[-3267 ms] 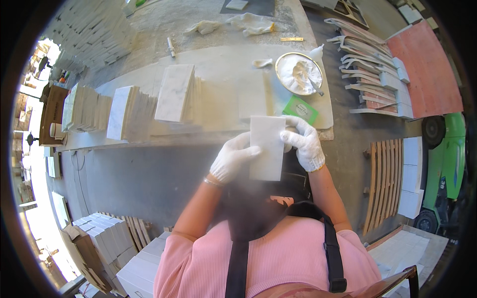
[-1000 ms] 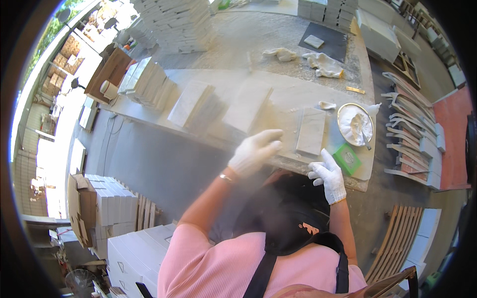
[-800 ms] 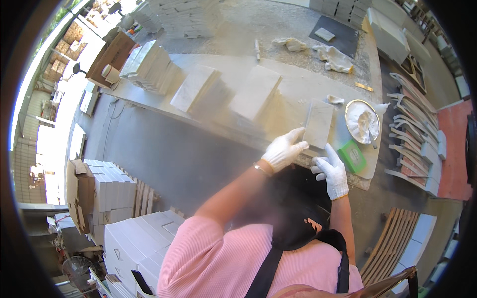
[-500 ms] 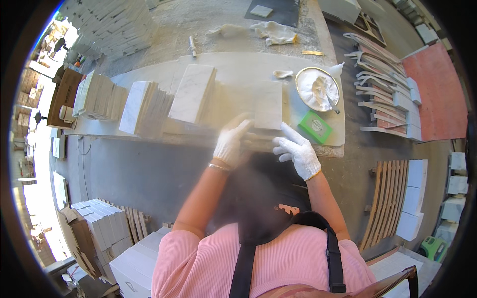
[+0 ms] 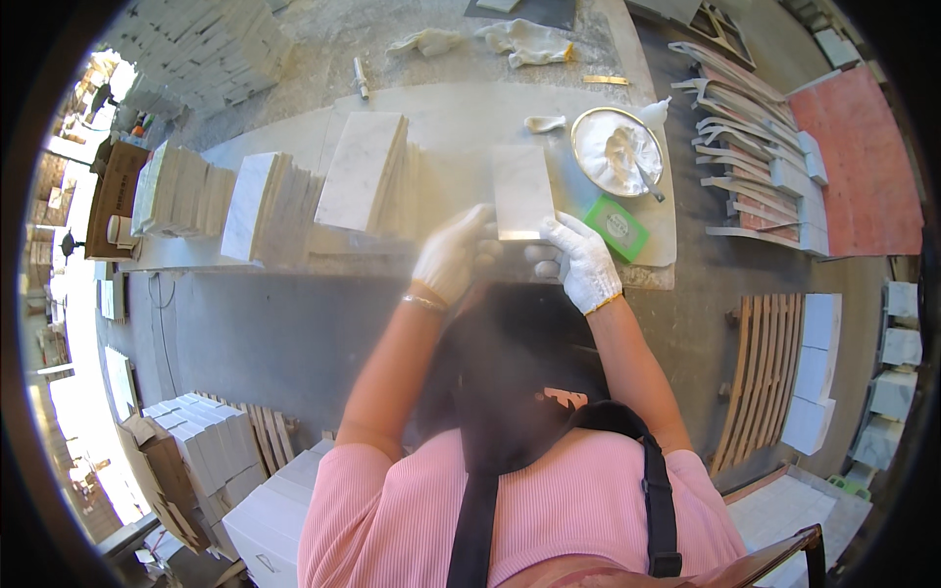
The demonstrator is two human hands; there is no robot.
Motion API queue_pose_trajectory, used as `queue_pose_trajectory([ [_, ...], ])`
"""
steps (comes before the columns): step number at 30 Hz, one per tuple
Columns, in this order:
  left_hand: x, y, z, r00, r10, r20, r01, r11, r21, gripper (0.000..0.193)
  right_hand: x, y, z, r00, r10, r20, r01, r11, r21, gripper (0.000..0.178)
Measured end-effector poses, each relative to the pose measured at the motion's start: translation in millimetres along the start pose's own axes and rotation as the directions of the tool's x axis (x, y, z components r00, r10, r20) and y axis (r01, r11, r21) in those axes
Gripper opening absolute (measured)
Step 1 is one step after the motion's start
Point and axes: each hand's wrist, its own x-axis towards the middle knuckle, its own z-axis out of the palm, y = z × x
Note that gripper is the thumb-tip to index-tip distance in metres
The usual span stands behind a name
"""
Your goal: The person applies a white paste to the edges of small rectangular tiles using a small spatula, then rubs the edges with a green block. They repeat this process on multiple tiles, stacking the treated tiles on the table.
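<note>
Dusty table with tile stacks, round tub, green box, gloves.

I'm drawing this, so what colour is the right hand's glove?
The right glove is white, with a yellow-orange wrist edge, best seen in the head view.

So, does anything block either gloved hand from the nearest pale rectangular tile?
Nothing visible does: the white-gloved left hand and white-gloved right hand are at the near corners of the pale rectangular tile. The green rectangular box lies off to the right.
</note>
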Motion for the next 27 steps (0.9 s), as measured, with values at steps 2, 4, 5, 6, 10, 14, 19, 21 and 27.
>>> queue_pose_trajectory([
  [2,-2,3,-1,0.999,-0.004,0.041,0.003,1.0,0.024,0.04,-1,-2,3,0.999,-0.015,0.039,0.016,0.999,-0.039,0.037],
  [4,-7,7,-3,0.998,-0.042,0.051,0.037,0.996,0.082,0.042,-8,-4,4,0.997,-0.031,0.069,0.034,0.999,-0.038,0.037],
  [5,-11,8,-2,0.998,-0.012,0.054,0.006,0.994,0.106,0.043,-13,-4,3,0.995,-0.052,0.086,0.059,0.996,-0.072,0.038],
  [6,-16,7,0,1.0,0.003,0.025,-0.007,0.99,0.142,0.044,-20,-4,2,0.993,-0.072,0.092,0.082,0.991,-0.109,0.039],
  [10,-34,9,13,0.949,0.126,0.29,-0.178,0.97,0.163,0.054,-44,-2,-5,0.986,-0.097,0.135,0.12,0.977,-0.175,0.046],
  [14,-47,9,15,0.962,-0.005,0.273,-0.098,0.928,0.36,0.075,-58,1,-15,0.985,-0.035,0.171,0.07,0.977,-0.203,0.039],
  [19,-59,-6,8,0.944,-0.043,0.327,-0.071,0.942,0.327,0.08,-60,-3,-21,0.971,-0.112,0.213,0.153,0.971,-0.186,0.036],
  [21,-62,-12,8,0.931,-0.032,0.363,-0.082,0.953,0.293,0.082,-56,-12,-23,0.967,-0.171,0.191,0.209,0.956,-0.204,0.036],
  [27,-74,-15,10,0.908,-0.146,0.393,-0.011,0.929,0.37,0.084,-34,-41,-22,0.847,-0.529,-0.05,0.474,0.794,-0.38,0.053],
])
